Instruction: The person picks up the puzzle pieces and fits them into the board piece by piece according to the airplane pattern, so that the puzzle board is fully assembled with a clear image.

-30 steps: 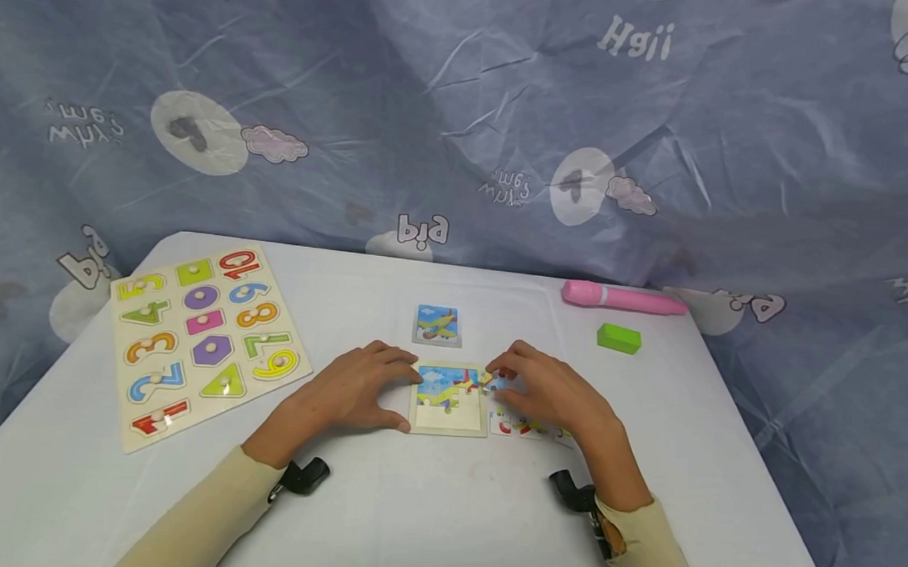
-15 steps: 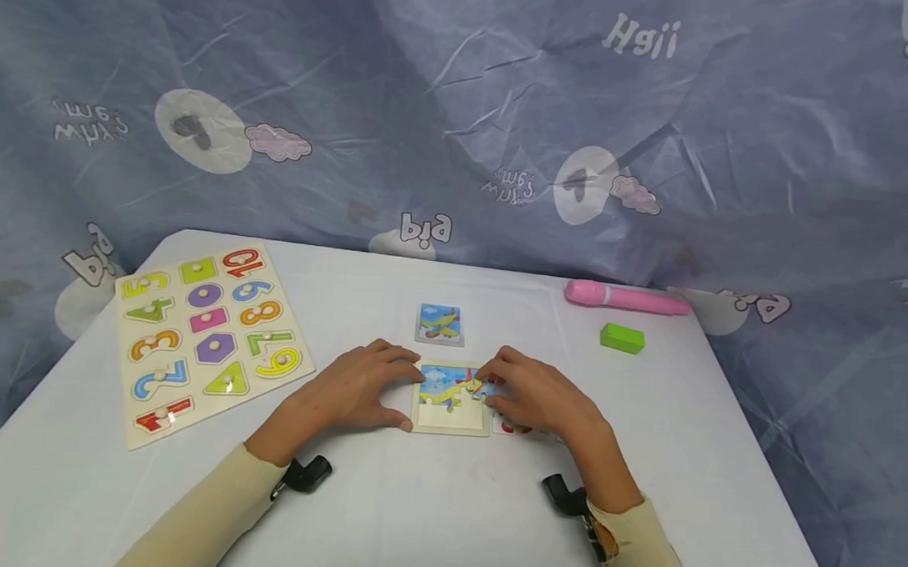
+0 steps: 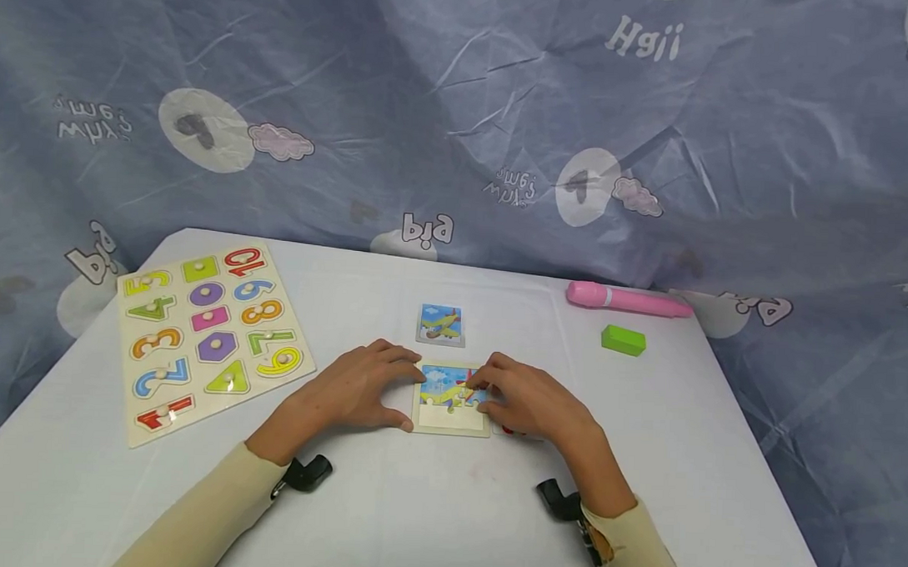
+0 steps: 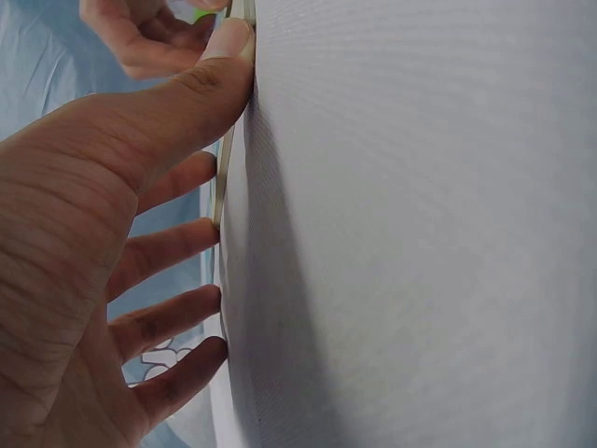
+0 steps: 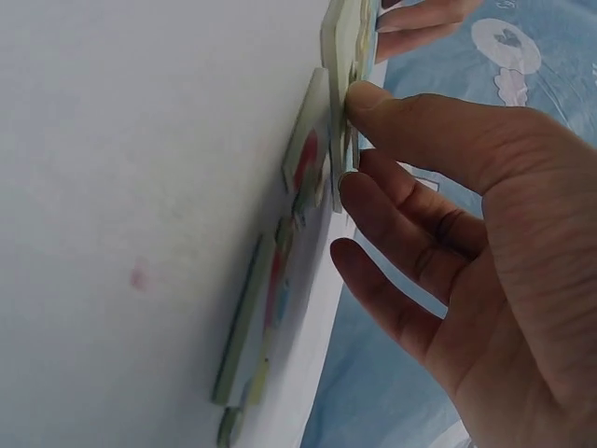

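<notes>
A small wooden jigsaw tray [image 3: 449, 420] lies mid-table, its upper part filled with an airplane picture and its lower part bare. Against the tray's left edge rests my left hand [image 3: 364, 386], fingers spread and thumb [image 4: 210, 79] at the near corner. My right hand [image 3: 534, 401] pinches a jigsaw piece [image 3: 478, 395] at the right side of the picture, between thumb and fingers. Loose jigsaw pieces [image 5: 247, 322] lie right of the tray, mostly hidden under the right hand in the head view.
Behind the tray lies a small airplane picture puzzle [image 3: 441, 325]. A number-and-shape peg board [image 3: 213, 396] covers the table's left side. At the back right are a green block [image 3: 623, 340] and a pink marker-shaped object [image 3: 634, 301]. A printed cloth [image 3: 400, 106] hangs behind the table.
My right hand has moved left with the jigsaw piece, from beside the tray onto the right part of the picture. The left hand has stayed at the tray's left edge.
</notes>
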Demonstrator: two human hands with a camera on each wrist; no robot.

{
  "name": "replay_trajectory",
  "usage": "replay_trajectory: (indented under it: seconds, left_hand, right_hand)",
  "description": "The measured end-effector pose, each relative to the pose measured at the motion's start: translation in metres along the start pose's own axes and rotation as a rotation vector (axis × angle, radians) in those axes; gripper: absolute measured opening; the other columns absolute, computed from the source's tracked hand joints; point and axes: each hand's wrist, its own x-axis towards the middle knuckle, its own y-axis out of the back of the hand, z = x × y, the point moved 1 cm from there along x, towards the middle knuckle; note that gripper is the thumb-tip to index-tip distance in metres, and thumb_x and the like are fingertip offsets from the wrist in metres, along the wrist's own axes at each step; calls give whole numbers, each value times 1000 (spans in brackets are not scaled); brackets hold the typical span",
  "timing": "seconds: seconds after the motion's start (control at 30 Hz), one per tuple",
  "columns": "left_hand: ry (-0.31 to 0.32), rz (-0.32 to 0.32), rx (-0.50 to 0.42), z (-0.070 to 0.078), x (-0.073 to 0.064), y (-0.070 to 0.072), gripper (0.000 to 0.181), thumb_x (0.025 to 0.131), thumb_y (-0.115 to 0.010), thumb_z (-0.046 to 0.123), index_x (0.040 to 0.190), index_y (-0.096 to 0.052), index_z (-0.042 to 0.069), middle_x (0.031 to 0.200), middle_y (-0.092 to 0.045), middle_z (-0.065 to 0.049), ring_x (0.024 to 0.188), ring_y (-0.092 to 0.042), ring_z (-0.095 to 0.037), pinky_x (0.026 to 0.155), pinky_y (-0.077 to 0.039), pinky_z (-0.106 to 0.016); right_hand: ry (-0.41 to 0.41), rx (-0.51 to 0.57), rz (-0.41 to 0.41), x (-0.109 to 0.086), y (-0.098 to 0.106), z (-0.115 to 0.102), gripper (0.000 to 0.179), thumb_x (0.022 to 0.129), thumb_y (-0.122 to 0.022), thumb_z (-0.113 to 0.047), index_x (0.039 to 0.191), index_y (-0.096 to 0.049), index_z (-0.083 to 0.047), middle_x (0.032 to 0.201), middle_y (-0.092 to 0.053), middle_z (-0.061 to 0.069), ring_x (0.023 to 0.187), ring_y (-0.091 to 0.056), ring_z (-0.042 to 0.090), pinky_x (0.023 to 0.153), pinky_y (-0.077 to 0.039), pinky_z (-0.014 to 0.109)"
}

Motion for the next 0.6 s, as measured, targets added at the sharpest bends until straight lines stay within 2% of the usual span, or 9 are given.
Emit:
replay_trajectory:
  seconds: [0.23, 0.47, 0.6]
  left_hand:
    - [4, -5, -4, -1, 0, -1, 67, 81, -92, 56, 136, -73, 23, 154, -61, -2, 141, -53, -28, 108, -52, -52]
    - [7, -4, -2, -1, 1, -1, 67, 81, -92, 56, 137, -73, 24, 154, -61, -2, 139, -54, -26, 108, -52, -50]
    - [17, -12, -1, -1, 0, 0, 68, 81, -92, 56, 137, -73, 24, 154, -60, -2, 140, -53, -26, 108, -52, -51]
  right_hand:
    - [42, 3, 5, -2, -1, 0, 25, 96, -82, -15, 119, -79, -22, 116, -64, -7, 79, -57, 7, 68, -50, 24]
    - [89, -16, 21, -1, -2, 0, 24, 96, -83, -16, 118, -79, -23, 117, -64, -6, 88, -60, 11, 79, -53, 29]
    - [98, -34, 29, 0, -3, -1, 24, 95, -83, -16, 118, -79, -24, 116, -64, -7, 88, -61, 10, 80, -54, 30]
